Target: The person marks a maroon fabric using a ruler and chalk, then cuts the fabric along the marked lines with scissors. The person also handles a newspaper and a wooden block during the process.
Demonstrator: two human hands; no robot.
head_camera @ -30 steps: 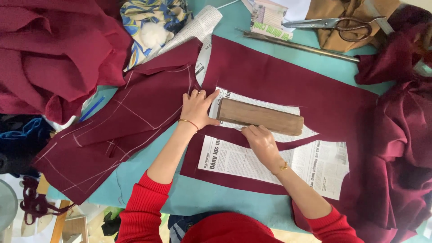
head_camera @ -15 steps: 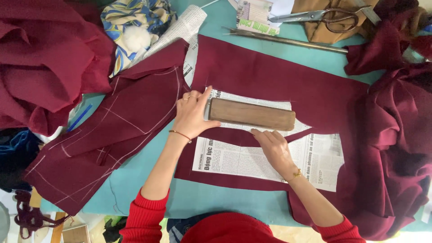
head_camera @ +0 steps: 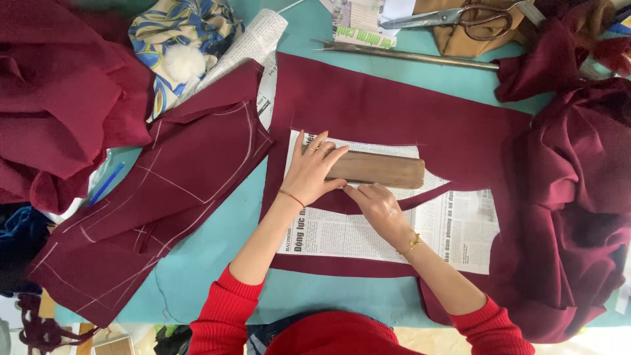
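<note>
My left hand (head_camera: 312, 169) lies flat, fingers spread, on the left end of a brown wooden block (head_camera: 384, 169). The block rests on a newspaper pattern piece (head_camera: 453, 227) laid over flat maroon fabric (head_camera: 381, 108). My right hand (head_camera: 376, 205) is just below the block, fingertips pinched at the edge of a curved maroon strip that crosses the paper; whether it holds chalk is hidden. Both arms wear red sleeves and thin bracelets.
A second maroon piece with chalk lines (head_camera: 158, 197) lies to the left on the teal table (head_camera: 197, 263). Large scissors (head_camera: 460, 16) and a long metal ruler (head_camera: 407, 56) lie at the far edge. Bunched maroon cloth (head_camera: 578, 197) fills the right, more lies top left, beside a floral cloth (head_camera: 177, 33).
My right hand has slid left along the lower edge of the block, towards my left hand. The left hand stays pressed on the block's left end.
</note>
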